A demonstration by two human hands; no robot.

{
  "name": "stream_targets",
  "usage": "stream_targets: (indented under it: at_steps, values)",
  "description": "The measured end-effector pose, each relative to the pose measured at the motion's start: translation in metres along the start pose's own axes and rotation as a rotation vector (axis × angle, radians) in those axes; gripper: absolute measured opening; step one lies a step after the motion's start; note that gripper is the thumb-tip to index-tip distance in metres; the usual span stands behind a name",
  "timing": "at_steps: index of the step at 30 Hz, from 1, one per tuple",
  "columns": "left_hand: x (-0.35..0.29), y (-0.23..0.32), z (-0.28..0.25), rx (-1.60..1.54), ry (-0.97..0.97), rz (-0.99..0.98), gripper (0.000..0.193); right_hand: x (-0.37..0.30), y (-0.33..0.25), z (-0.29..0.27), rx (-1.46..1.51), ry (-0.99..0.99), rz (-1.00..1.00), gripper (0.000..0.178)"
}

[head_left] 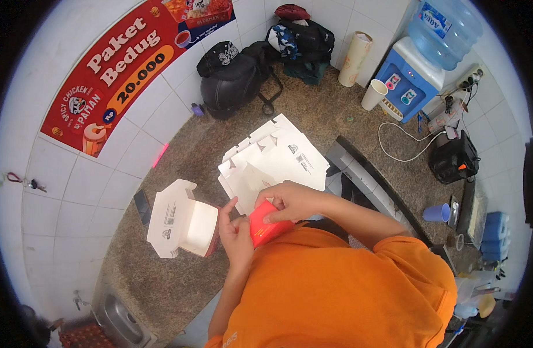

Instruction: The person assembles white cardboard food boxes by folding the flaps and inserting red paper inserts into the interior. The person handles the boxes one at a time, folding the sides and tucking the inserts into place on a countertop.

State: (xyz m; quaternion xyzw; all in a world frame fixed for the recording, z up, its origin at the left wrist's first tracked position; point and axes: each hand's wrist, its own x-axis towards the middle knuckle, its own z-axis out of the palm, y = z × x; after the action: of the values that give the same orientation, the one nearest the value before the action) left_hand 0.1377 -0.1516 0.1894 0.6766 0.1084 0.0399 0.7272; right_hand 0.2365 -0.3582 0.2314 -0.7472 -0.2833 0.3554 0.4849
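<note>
Both my hands hold a small red cardboard box (265, 229) close to my chest, above the granite counter (162, 278). My right hand (292, 200) grips its top edge with fingers curled over it. My left hand (234, 229) supports the box's left side, index finger raised. Just left of my hands an open white-and-red box (182, 223) stands on the counter with its lid flipped back. Beyond my hands lies a stack of flat white unfolded boxes (275, 159).
A black bag with a cap (228, 81) and more bags sit at the back wall. A water dispenser (414, 72) with paper cups (373, 94) stands right. A dark phone (142, 206) lies left, a small sink (118, 322) at the lower left, a blue cup (437, 213) right.
</note>
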Motion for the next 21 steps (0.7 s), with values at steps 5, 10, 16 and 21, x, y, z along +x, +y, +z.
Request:
stream_targets:
  at_steps: [5,10,16,21]
  values:
    - [-0.003,0.006,0.007,-0.012,-0.01,0.04,0.064,0.005,0.015,0.009,-0.048,0.279,-0.076,0.039]
    - [-0.001,0.02,-0.007,0.061,-0.079,0.009,0.071,-0.013,0.0,0.005,-0.179,0.111,-0.317,0.059]
    - [0.009,0.006,-0.014,-0.268,0.411,0.137,0.085,-0.028,-0.02,-0.004,-0.165,0.553,-0.221,0.068]
    - [0.018,0.002,-0.05,-0.283,0.06,0.099,0.056,-0.022,-0.017,-0.024,0.938,0.652,-0.126,0.039]
